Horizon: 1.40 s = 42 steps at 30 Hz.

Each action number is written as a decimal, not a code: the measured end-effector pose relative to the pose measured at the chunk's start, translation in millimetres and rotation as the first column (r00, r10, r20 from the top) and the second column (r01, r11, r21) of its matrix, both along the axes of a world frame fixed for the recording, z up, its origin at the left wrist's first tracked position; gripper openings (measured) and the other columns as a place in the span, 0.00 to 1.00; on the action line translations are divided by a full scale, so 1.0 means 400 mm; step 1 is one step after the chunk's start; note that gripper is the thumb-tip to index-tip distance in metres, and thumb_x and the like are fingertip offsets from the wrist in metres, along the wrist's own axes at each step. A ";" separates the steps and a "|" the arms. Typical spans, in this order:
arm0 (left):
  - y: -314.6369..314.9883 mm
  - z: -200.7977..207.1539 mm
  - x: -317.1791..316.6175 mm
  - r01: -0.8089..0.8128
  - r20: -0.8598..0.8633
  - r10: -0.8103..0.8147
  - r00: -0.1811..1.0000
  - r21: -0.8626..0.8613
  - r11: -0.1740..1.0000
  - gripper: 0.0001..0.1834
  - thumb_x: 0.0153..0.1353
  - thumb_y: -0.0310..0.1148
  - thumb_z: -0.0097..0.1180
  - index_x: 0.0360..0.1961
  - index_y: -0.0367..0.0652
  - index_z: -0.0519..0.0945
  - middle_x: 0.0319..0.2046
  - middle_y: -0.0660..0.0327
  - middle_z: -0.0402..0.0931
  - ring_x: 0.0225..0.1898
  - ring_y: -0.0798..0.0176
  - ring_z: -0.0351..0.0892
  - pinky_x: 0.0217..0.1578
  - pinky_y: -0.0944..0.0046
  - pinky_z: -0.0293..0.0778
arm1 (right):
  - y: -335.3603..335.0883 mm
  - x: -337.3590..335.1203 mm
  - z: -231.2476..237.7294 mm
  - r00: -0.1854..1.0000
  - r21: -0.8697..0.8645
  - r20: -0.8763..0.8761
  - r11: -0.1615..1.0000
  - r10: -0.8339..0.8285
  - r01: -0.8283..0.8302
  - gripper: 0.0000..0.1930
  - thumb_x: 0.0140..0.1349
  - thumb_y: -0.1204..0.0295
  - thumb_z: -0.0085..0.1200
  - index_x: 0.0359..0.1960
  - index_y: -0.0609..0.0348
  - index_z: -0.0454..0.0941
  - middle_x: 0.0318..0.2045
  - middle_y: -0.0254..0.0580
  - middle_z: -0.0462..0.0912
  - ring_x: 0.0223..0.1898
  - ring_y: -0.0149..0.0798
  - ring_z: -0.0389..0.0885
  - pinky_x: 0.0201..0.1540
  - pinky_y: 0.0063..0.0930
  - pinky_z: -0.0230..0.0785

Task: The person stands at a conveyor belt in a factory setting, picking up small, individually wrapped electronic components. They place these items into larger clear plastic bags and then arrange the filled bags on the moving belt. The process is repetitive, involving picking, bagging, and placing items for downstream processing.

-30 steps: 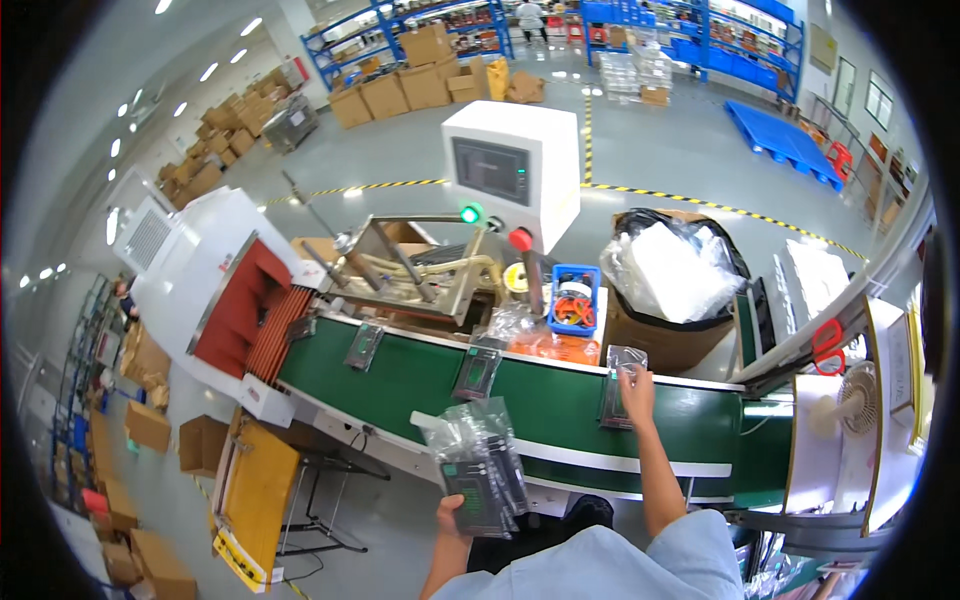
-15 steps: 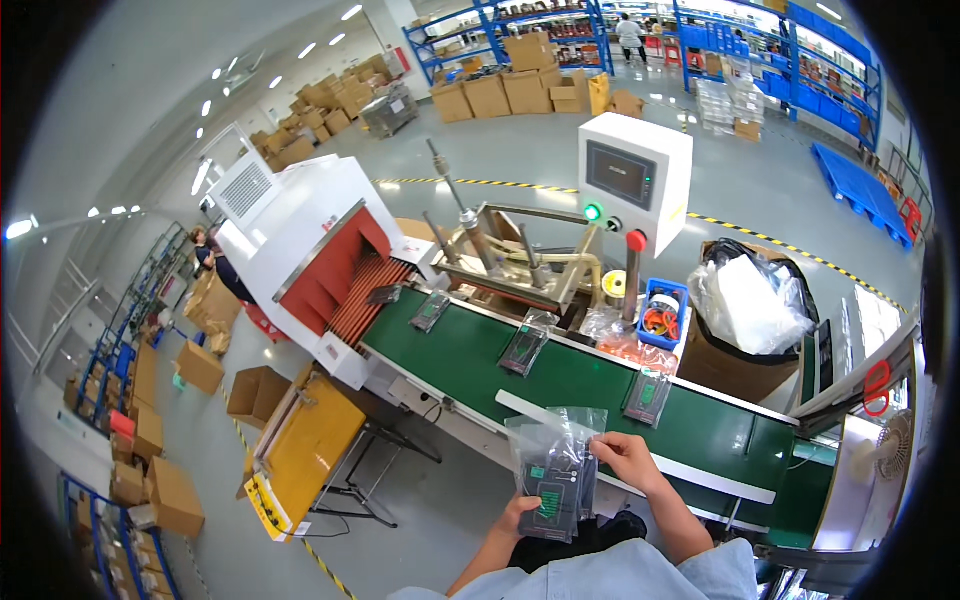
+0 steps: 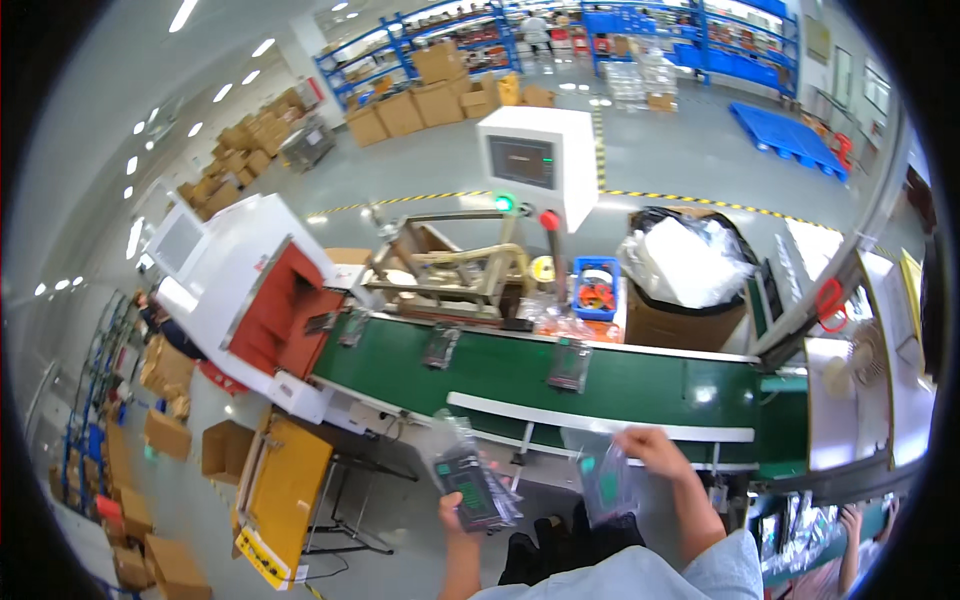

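Note:
My left hand point(image 3: 452, 512) grips a stack of flat dark packages in clear plastic bags point(image 3: 475, 488), the thumb lying over the top one with its green print. Apart from it, my right hand point(image 3: 652, 452) pinches a single bagged package point(image 3: 606, 485) at its upper edge, so that it hangs in front of the belt. Both hands are on the near side of a green conveyor belt point(image 3: 660, 390). On the belt lie several similar packages, among them a bagged package point(image 3: 569, 364) nearest my right hand and another point(image 3: 441, 346) farther left.
A white rail point(image 3: 600, 417) runs along the belt's near side. At its left end stands a white machine point(image 3: 205, 275) with a red curtain. Behind are a control box point(image 3: 575, 170), a metal frame point(image 3: 450, 265) and a blue bin point(image 3: 596, 313). Another person's hand point(image 3: 852, 525) shows lower right.
My right hand has drawn one bagged package off to the right, away from the stack. The stack in my left hand has moved left. The whole view has turned to the right.

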State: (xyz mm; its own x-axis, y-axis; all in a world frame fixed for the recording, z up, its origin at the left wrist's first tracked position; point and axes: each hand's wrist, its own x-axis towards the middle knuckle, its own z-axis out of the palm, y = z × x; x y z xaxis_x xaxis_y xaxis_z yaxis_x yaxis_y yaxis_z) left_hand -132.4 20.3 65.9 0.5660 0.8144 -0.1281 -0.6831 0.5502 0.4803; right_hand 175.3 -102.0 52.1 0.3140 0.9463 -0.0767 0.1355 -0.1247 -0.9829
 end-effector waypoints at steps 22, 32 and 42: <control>-0.250 -0.052 0.344 0.133 -0.142 -0.165 0.976 -0.211 0.968 0.36 0.42 0.42 0.51 0.54 0.32 0.64 0.45 0.43 0.71 0.45 0.45 0.74 0.47 0.46 0.71 | -0.009 0.618 -0.496 0.453 -0.139 0.637 0.486 -0.623 0.863 0.15 0.58 0.59 0.47 0.37 0.56 0.77 0.36 0.52 0.74 0.38 0.56 0.74 0.40 0.47 0.65; -0.275 -0.058 0.419 0.271 -0.156 -0.318 0.935 -0.265 0.925 0.28 0.50 0.37 0.48 0.51 0.30 0.67 0.44 0.47 0.73 0.43 0.51 0.76 0.45 0.53 0.73 | -0.079 0.353 -0.117 0.952 -0.038 -0.304 0.999 -0.024 0.013 0.15 0.61 0.63 0.49 0.40 0.64 0.75 0.26 0.34 0.77 0.26 0.24 0.72 0.29 0.20 0.67; -0.291 -0.061 0.425 0.421 -0.303 -0.442 0.844 -0.134 0.897 0.30 0.50 0.35 0.50 0.54 0.32 0.62 0.45 0.50 0.72 0.44 0.56 0.76 0.45 0.57 0.73 | -0.096 0.245 -0.009 0.884 0.012 -0.459 0.996 0.086 -0.090 0.15 0.59 0.68 0.52 0.43 0.68 0.75 0.29 0.35 0.78 0.28 0.25 0.73 0.34 0.19 0.67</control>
State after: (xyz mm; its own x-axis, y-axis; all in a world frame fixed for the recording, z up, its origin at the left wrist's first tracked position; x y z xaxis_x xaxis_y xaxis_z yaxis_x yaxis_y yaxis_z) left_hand 37.6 -96.3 41.5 0.7785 0.4821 -0.4019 -0.1857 0.7886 0.5863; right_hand 273.2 -140.3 48.4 0.1570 0.9670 -0.2008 -0.3194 -0.1427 -0.9368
